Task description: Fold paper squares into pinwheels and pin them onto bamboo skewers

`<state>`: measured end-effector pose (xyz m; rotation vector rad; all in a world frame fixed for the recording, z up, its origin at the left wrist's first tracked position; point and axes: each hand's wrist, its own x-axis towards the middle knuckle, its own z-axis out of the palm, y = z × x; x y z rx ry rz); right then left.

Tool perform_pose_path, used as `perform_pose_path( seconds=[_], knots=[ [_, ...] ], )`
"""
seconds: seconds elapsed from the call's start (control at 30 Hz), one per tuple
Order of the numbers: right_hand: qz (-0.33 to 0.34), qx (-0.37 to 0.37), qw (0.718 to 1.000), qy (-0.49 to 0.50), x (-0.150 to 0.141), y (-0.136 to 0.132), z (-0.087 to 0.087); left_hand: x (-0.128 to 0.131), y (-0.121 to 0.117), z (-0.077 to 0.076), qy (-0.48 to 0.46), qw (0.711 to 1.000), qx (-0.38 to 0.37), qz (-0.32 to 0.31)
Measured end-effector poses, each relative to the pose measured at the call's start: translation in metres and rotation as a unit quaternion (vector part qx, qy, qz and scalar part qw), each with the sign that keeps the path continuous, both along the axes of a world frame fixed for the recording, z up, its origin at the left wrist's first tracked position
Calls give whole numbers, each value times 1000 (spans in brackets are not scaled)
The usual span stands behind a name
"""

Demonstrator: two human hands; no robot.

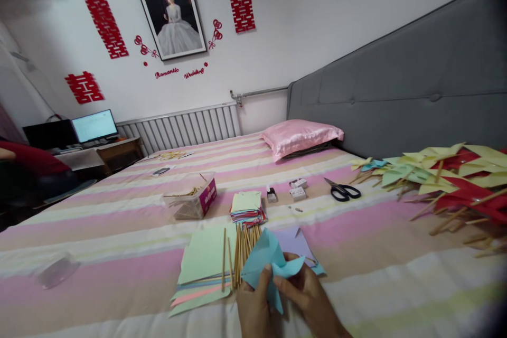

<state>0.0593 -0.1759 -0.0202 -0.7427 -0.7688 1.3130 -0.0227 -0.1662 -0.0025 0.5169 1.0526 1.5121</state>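
Note:
Between my two hands is a light blue paper pinwheel (261, 256), its corners folded in toward the middle. My left hand (254, 301) pinches it with the thumb near the centre. On the other side, my right hand (309, 296) grips a curled blade, thumb close to the left one. Just behind lie thin wooden sticks (240, 253) in a bundle. A stack of pale green paper (204, 253), with other colours beneath, is left of the sticks. Purple paper (291, 240) lies to the right, partly hidden by the pinwheel and my right hand.
Beyond stand a small square paper stack (246, 203), a plastic box of sticks (194, 202), small white boxes (298, 194) and black-handled scissors (344, 192). Finished pinwheels (471, 182) pile up at right. A clear lid (57, 270) lies left. A person's red sleeve (34, 161) shows far left.

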Motion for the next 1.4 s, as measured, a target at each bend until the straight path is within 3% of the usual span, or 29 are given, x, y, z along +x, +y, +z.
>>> perform_pose_path(
  seconds=[0.3, 0.5, 0.7, 0.87, 1.07, 1.27, 1.4],
  knots=[
    [-22, -81, 996, 36, 3, 3, -1, 10, -6, 6, -18, 1000, 2, -3],
    [-8, -91, 992, 91, 9, 3, 7, 6, -6, 2, -33, 993, 20, -110],
    [116, -92, 981, 123, 28, 1, 25, -9, -6, 13, -58, 985, -37, -156],
    [161, -97, 979, 79, 32, -2, 27, -17, 0, -3, 47, 973, -1, -228],
    [164, -118, 978, 43, 30, -2, 20, -18, 0, -12, 127, 967, 5, -222],
    [151, -119, 981, 3, 29, -1, 15, -17, 0, -14, 117, 975, -5, -188],
    [111, -73, 991, -16, 29, 7, 8, -19, 3, -15, 92, 986, -25, -136]
  ],
)
